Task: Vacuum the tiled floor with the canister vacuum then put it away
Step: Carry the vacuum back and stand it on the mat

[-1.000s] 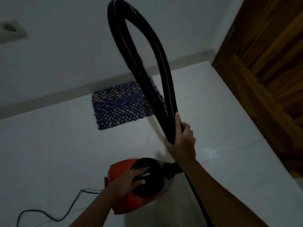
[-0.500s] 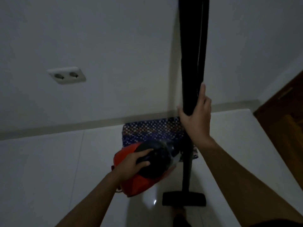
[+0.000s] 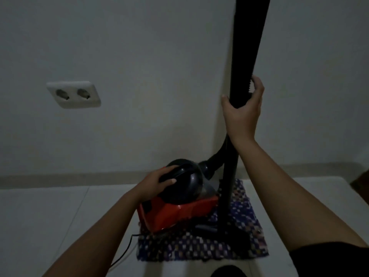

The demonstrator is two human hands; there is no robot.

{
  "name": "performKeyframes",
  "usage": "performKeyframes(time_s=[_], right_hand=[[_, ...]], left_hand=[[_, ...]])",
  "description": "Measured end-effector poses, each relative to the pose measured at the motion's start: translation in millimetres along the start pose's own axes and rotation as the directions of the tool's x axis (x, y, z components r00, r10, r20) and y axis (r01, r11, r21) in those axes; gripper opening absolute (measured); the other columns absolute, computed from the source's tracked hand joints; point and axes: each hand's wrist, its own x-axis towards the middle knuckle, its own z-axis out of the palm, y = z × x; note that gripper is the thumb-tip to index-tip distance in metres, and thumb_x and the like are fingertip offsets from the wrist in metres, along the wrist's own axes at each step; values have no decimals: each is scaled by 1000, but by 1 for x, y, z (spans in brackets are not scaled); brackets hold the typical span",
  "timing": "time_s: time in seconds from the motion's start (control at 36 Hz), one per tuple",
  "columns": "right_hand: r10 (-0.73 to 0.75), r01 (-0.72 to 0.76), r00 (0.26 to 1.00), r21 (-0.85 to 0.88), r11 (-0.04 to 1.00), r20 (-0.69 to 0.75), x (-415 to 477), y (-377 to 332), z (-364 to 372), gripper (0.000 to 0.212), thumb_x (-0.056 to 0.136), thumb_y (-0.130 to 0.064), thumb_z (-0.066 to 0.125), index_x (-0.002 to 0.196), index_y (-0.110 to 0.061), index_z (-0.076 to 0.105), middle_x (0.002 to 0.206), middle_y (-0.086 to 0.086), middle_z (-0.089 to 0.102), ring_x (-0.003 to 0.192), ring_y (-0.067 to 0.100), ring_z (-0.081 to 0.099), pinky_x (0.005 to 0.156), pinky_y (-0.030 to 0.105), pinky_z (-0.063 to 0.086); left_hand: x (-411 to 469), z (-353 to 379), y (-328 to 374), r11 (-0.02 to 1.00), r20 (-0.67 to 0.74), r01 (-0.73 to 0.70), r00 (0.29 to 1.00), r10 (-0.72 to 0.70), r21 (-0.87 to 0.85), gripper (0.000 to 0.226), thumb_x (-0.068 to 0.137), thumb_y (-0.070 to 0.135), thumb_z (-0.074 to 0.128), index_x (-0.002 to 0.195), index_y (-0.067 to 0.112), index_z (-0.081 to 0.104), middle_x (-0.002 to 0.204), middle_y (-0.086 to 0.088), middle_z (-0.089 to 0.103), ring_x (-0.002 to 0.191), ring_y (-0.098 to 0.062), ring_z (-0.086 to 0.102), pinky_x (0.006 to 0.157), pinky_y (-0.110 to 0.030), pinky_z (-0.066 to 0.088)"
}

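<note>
Vacuum, red plastic canister with black domed top, parked on blue patterned woven mat at wall, six o'clock. Left hand closed over handle; right hand wrapped round upright black wand. Cleaning apparently finished; stowing nearly done, cord loose.

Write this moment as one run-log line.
phase: putting away | left hand: gripping canister vacuum handle | right hand: holding wand upright | location: over patterned mat

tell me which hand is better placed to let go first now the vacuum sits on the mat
Left. The left hand only rests on the canister, which sits on the mat; the right hand holds the upright wand.
</note>
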Motion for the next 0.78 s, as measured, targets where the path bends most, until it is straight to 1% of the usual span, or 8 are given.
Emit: performKeyframes(time_s=[0.06, 0.11, 0.25, 0.42, 0.5, 0.58, 0.67, 0.78], right_hand=[[10, -10, 1000, 25, 1000, 5, -5, 18, 3, 69, 78, -26, 68, 138, -24, 35, 121, 6, 54, 108, 19, 56, 91, 28, 52], [17, -18, 1000, 43, 999, 24, -13, 37, 3, 70, 78, -21, 68, 139, -26, 34, 121, 10, 53, 108, 22, 57, 89, 33, 52], [73, -74, 995, 11, 997, 63, -35, 78, -1, 80, 78, -12, 70, 146, -22, 29, 136, 9, 42, 121, 18, 45, 87, 6, 28], [101, -100, 989, -20, 995, 111, -44, 116, -3, 84, 76, -8, 76, 146, -12, 29, 140, 11, 38, 122, 9, 38, 85, -14, 20], [127, -126, 985, -17, 992, 116, -44, 127, 2, 86, 77, -14, 76, 147, -18, 26, 141, 6, 36, 125, 6, 36, 88, -10, 23], [103, -100, 993, -45, 994, 65, -51, 132, 8, 90, 77, -25, 76, 148, -24, 21, 145, 5, 31, 130, 6, 32, 101, 7, 24], [59, -59, 998, -48, 997, -4, -59, 132, 13, 96, 75, -38, 74, 150, -20, 17, 154, 7, 23, 142, 15, 26, 109, 22, 24], [13, -13, 1000, 26, 1000, 13, -64, 129, 14, 92, 76, -46, 72, 148, -32, 17, 155, 1, 21, 144, 10, 22, 112, 22, 23]], left_hand=[[8, 12, -9, 1000, -58, -11, 998, 10, -18, 49, 92, 14, 58, 138, 21, 45, 135, 7, 49, 125, -10, 46, 100, -19, 36], [15, 24, -19, 1000, -103, -30, 994, 30, 1, 47, 90, 11, 59, 136, 17, 47, 133, 6, 51, 124, -8, 47, 97, -13, 34], [31, 44, -35, 999, -88, -14, 996, 19, 50, 46, 91, 16, 59, 135, 22, 49, 134, 9, 51, 126, -8, 45, 101, -17, 35], [56, 41, -49, 999, 23, -19, 1000, 18, 46, 63, 88, 14, 61, 102, 73, 46, 94, 64, 42, 101, 32, 45, 88, 5, 31], [66, 43, -66, 998, 16, 11, 1000, -12, 69, 53, 88, 11, 62, 112, 57, 49, 115, 41, 52, 112, 16, 50, 89, 4, 31], [70, 48, -86, 998, -10, 38, 999, -37, 49, 43, 89, 17, 61, 130, 24, 52, 129, 11, 54, 123, -8, 49, 99, -15, 36], [68, 48, -90, 998, -41, 65, 997, -64, 25, 47, 88, 18, 62, 133, 20, 51, 132, 4, 55, 124, -12, 50, 103, -24, 36], [65, 49, -89, 996, -46, 81, 996, -80, 34, 45, 90, 15, 60, 134, 19, 50, 129, 4, 57, 120, -10, 51, 97, -21, 37]])
